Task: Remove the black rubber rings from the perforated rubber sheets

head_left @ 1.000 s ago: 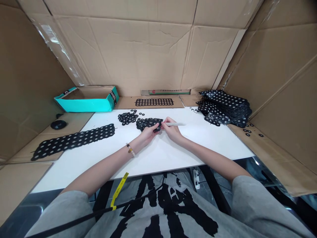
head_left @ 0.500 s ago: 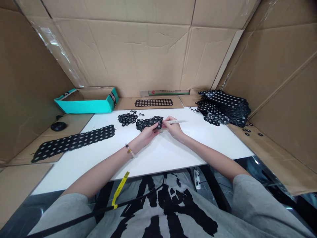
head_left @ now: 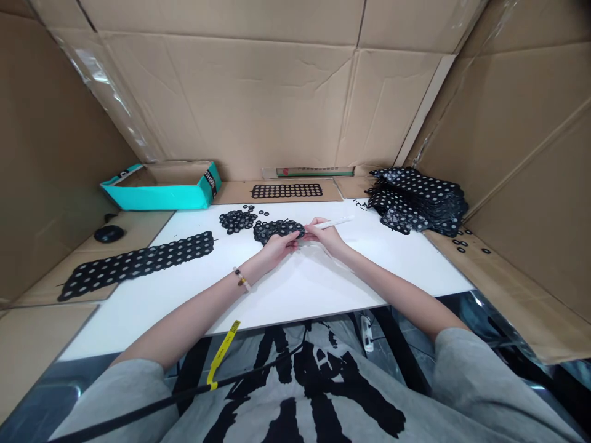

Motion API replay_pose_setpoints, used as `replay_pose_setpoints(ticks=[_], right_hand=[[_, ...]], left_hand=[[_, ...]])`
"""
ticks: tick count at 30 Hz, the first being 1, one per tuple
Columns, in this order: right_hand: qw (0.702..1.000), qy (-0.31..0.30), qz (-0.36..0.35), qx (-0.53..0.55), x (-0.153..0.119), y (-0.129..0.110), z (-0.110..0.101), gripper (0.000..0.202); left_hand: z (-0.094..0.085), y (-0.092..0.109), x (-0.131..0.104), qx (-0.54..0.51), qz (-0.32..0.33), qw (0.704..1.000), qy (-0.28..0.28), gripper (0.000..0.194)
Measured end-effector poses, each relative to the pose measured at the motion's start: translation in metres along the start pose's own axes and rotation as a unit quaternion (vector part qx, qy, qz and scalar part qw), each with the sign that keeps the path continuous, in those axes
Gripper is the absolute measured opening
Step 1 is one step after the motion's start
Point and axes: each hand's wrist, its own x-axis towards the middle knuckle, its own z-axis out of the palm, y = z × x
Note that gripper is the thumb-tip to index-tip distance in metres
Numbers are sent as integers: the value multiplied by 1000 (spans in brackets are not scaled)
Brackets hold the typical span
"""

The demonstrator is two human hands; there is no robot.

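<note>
A seated worker's two hands meet over the middle of a white worktop, seen from the head. The left hand pinches the near right end of a bunched black perforated piece, thumb on top; its other fingers are partly hidden. The right hand grips a slim white pen-like tool, its rear end pointing up and away to the right, while its fingertips sit at the piece's right end; whether the two hands touch cannot be told. The piece lies at the centre of the worktop, just right of a loose heap of black rings. A long perforated strip lies to the left, partly over cardboard, and a thick stack of perforated sheets stands at the far right; a small rectangular grid lies on cardboard behind.

Handling, as judged from its form: the piece is probably light, thin and pliable, apt to flex between its holes; its narrow links may tear if pulled hard, and surface slip cannot be judged. A flat pinch on the solid margin, close to the tool, supports it best, with light pressure spread across several holes
</note>
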Motion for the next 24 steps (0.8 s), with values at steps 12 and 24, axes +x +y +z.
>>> replay_pose_setpoints(ticks=[12,24], right_hand=[[1000,9,4,-24,0,-3,-1,33],[982,5,-103,-157,0,20,7,24]], left_hand=[[0,-1,0,-3,10,1000,17,14],[2,-7,0,-11,28,999,26,20]])
